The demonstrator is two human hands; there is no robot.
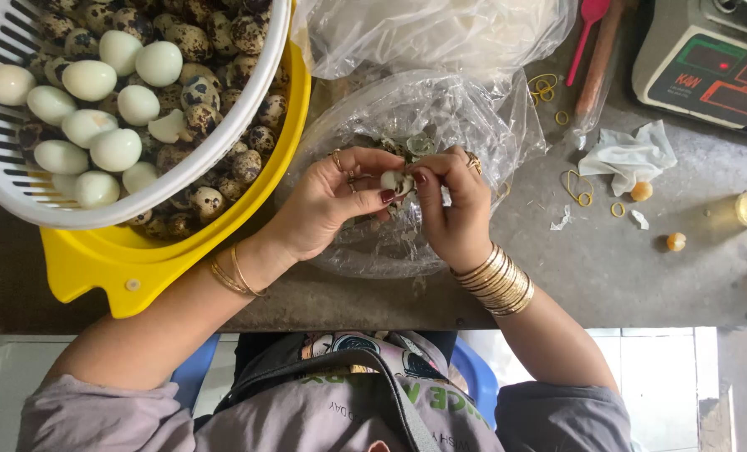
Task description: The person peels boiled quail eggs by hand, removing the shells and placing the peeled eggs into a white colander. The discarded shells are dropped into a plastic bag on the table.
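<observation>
A small quail egg (396, 182), pale and partly peeled, sits pinched between the fingertips of both hands above a clear plastic bag (482, 117) that lies open on the grey table (641, 276). The left hand (327, 205) closes on the egg from the side, thumb and forefinger clamped to it; the right hand (453, 209) grips it from the other side, thumb against the shell. Bits of shell lie in the bag beneath. To the left, touching the bag, a white basket (223, 142) holds peeled white eggs and speckled unpeeled ones, nested in a yellow bowl (97, 268). Rubber bands (576, 188), a crumpled tissue (629, 155) and a weighing scale (708, 67) lie well apart to the right.
</observation>
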